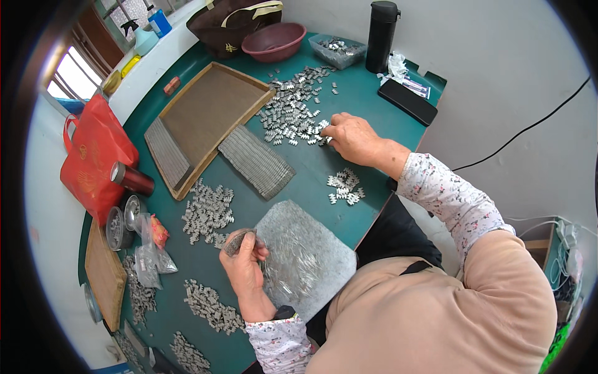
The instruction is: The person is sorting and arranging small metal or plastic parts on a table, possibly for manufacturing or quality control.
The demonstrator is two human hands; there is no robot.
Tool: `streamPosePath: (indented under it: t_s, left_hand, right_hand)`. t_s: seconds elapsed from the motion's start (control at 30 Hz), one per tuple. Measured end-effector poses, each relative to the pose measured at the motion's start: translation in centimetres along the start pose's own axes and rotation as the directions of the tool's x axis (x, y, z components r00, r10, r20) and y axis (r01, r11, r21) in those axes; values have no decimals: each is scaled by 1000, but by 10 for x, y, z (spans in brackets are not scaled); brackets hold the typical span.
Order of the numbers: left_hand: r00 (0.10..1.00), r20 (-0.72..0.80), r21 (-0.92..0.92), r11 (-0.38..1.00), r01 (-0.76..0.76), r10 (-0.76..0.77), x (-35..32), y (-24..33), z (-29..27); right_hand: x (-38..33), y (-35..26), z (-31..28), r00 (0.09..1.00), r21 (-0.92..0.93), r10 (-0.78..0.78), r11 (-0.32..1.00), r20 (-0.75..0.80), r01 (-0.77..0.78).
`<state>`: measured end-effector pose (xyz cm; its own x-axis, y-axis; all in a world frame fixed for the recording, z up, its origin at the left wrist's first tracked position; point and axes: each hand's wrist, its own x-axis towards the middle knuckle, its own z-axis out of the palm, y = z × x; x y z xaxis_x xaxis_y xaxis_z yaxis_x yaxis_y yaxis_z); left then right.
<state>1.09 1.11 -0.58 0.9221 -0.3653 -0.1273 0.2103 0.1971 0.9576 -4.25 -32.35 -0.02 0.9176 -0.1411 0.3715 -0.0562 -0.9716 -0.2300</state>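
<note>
left hand [244,262]: closed round 1 short stack of small metal pieces [238,242], thumb + fingers pinching it, held just above the green table [311,168] at the near-left edge of the grey pad

right hand [352,136]: palm down, fingers curled, tips on loose pieces at the near edge of the big pile; can't tell if it has any pinched

grey pad [308,255]: 1, glossy, lying flat betw. the two hands, close to the body

big pile [293,109]: 1 wide scatter of small notched metal pieces, too many to count, far-centre of table, touching right fingertips

small cluster [346,187]: 1, approx a dozen pieces, just below right wrist

left heaps: 1 heap [208,209] just above left hand, 1 more [212,308] beside left forearm, further heaps along the near-left rim, count unclear

packed row block [256,161]: 1 slab of pieces stacked edge-on, lying diagonal betw. tray + pad; a 2nd slab [167,153] sits in the tray's near-left end

wooden tray [208,118]: 1, shallow, left of big pile

board [104,274]: 1 wooden, at the left edge

far end: 1 maroon bowl [274,40], 1 clear tub [339,53] w/ pieces, 1 black flask [381,34], 1 black phone [408,101], 1 dark bag [233,22]

left side: 1 red bag [93,156], 1 red cylinder [132,179], 2 round tins [123,221], few clear plastic bags [151,252]
</note>
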Motion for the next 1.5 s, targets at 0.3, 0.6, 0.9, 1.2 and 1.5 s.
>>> streamPosePath:
  t_s: [0.3,0.6,0.9,1.2,1.5]
  left_hand:
    - [999,27,6,1000,-19,19,3,-2,1]
    - [999,33,28,1000,7,-7,1,-1,1]
    - [1000,-23,41,999,-18,19,0,0,0]
    - [998,-19,88,994,-59,61,0,-3,-4]
    - [990,-67,92,989,-120,127,0,-2,-4]
  right_hand:
    - [-7,-18,-6,997,96,-78,993,29,75]
    - [-72,-51,-1,973,168,-229,958,-37,232]
    - [-80,-28,6,986,280,-148,946,-79,165]
    - [-70,-43,-4,974,155,-218,962,-65,225]
    - [-64,-21,-14,946,295,-325,902,-17,315]
